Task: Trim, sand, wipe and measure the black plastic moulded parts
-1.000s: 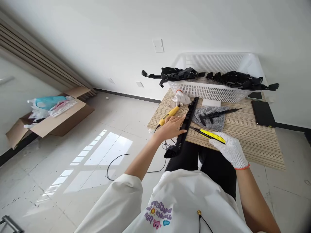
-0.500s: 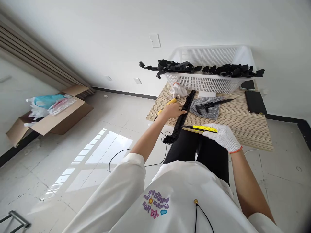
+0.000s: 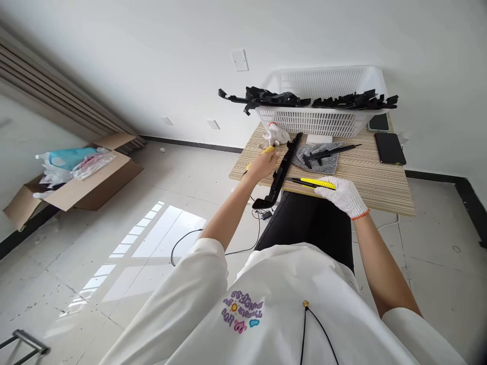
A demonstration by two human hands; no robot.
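Observation:
My bare left hand (image 3: 263,165) is over a yellow-handled tool (image 3: 268,149) on the table, covering its middle. Its fingers look parted, beside the long black plastic strip (image 3: 280,171). This strip lies slantwise, its lower end jutting past the table's front edge. In a white knit glove with an orange cuff, my right hand (image 3: 342,195) grips a yellow and black utility knife (image 3: 317,183). The knife points left, its tip close to the strip. A black caliper (image 3: 323,154) rests on a grey cloth (image 3: 330,165) to the right of the strip.
Behind, a white basket (image 3: 315,120) carries several black plastic strips (image 3: 281,98) across its rim. A white glove (image 3: 277,135) lies before it. Two phones (image 3: 390,148) are at the table's right. An open carton (image 3: 95,175) sits on the floor, and cables (image 3: 249,248) trail below.
My left hand has come off the black strip, shifting left onto the yellow-handled tool. The knife stays in my right hand. The whole view has shifted slightly.

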